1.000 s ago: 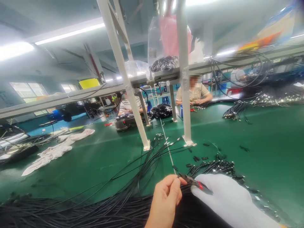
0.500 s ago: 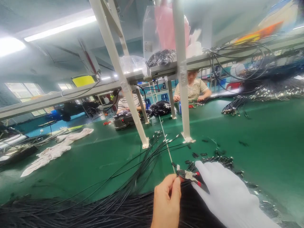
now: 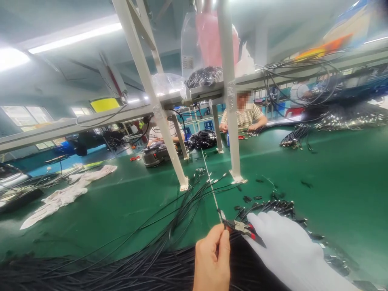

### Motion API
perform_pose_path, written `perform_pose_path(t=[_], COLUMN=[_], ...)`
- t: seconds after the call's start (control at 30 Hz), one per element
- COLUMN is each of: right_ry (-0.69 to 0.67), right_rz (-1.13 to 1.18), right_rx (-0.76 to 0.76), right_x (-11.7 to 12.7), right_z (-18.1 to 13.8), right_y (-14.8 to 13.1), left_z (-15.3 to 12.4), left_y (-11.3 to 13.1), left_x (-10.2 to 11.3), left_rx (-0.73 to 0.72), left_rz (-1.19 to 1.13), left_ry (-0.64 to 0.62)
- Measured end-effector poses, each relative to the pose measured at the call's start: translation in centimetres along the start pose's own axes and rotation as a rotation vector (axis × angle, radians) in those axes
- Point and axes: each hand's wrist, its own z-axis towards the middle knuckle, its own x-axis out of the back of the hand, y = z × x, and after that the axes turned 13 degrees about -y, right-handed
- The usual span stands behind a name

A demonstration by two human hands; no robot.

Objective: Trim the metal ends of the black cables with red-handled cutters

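cable end [image 3: 223,215] is pinched in your bare left hand [image 3: 212,256], at pliers [image 3: 241,227] clasped in your gloved right hand [image 3: 286,244].

Red-and-black pliers [image 3: 241,227], slanted, nose at silver-tipped connector [image 3: 223,216]

green tabletop [image 3: 348,173], black cables [image 3: 100,273], black-and-red pliers [image 3: 242,227], white glove [image 3: 286,246], striped shirt [image 3: 247,120], pink bag [image 3: 207,38]
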Motion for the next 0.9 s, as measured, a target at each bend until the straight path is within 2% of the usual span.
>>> perform_pose_path(t=[0.27, 0.33, 0.47, 0.5, 0.57, 0.63, 0.7, 0.9], right_ry=[0.064, 0.031, -0.126, -0.118, 0.023, 0.199, 0.273, 0.241], right_rz=[-0.027, 0.028, 0.249, 0.276, 0.255, 0.185, 0.124, -0.007], right_rx=[-0.034, -0.04, -0.082, -0.088, -0.038, 0.074, 0.156, 0.245], right_x=[0.1, 0.0, 0.0, 0.0, -0.1, -0.4, -0.5, 0.3], right_z=[0.4, 0.4, 0.7, 0.8, 1.0, 1.0, 0.9, 0.8], right_y=[-0.5, -0.2, 1.4, 1.8, 2.2, 2.1, 1.6, 1.2], left_z=[0.1, 0.3, 0.8, 0.9, 1.0, 0.9, 0.7, 0.4], left_y=[0.5, 0.5, -0.2, -0.3, -0.4, -0.1, 0.5, 1.9], left_x=[0.8, 1.0, 1.4, 1.5, 1.7, 2.0, 2.3, 3.6], left_rx=[-0.026, 0.019, 0.156, 0.183, 0.228, 0.262, 0.283, 0.281], left_rz=[-0.067, -0.148, -0.412, -0.462, -0.502, -0.462, -0.383, -0.107], left_ry=[-0.046, -0.068, -0.157, -0.174, -0.191, -0.195, -0.21, -0.35])
